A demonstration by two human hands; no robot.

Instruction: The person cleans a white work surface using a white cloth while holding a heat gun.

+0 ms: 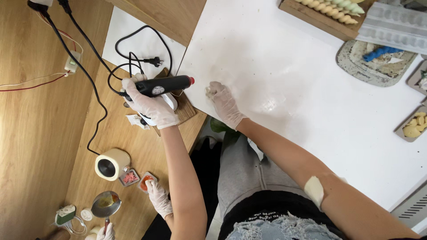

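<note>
far left on the wooden worktop (40, 133) sit a small cream pot (112, 163), a metal ladle (106, 204) and two little dishes of red bits (138, 180), where another person's gloved hands (159, 198) are busy. next comes my left hand (149, 104), gloved and wrapped firmly around the black heat gun (165, 85), its cord (95, 78) trailing back toward the wall; the red nozzle points right, across the edge of the white board (289, 89). the gun looks rigid and light enough for one hand, best gripped mid-body, well back from the tip, which i'd judge to be hot. just right of the nozzle, my right hand (226, 104) rests on the board with fingers curled down on a small pale lump (209, 91), pinning it at my fingertips. it looks like wax: light, probably softening and slippery under heat, so i'd hold it gently by its edges. further right lie pale wax pieces in a tray (413, 125) and a blue twisted candle (381, 52).
</note>
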